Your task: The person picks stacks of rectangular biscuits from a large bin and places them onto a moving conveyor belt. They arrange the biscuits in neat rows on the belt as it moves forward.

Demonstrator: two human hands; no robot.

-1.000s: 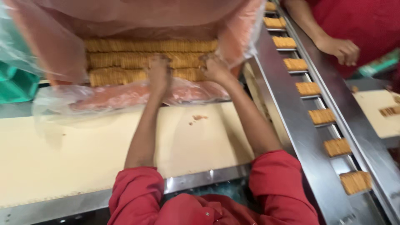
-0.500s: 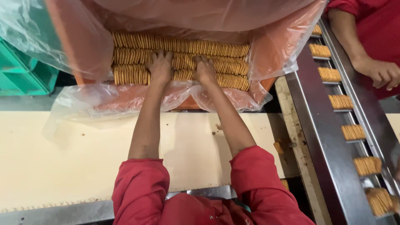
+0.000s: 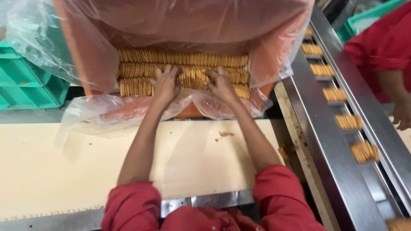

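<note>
An orange crate (image 3: 72, 51) lined with clear plastic lies tipped toward me, packed with rows of golden biscuits (image 3: 184, 57) standing on edge. My left hand (image 3: 166, 83) presses on the middle and lower rows, fingers curled over the biscuits. A short way to its right, my right hand (image 3: 220, 83) grips the same rows. Between the two hands sits a short run of biscuits (image 3: 193, 78). Both arms reach across a cream conveyor belt (image 3: 43, 171); my sleeves are red.
A steel-sided conveyor (image 3: 329, 141) at the right carries small stacks of biscuits (image 3: 348, 122). Beyond it stands another person in red, one hand (image 3: 402, 113) near the belt. Green crates (image 3: 25, 81) sit at the left. Crumbs (image 3: 224, 134) lie on the cream belt.
The view has swung left, so the crate sits more central and the side conveyor further right. My hands stay on the biscuit rows, now slightly closer together.
</note>
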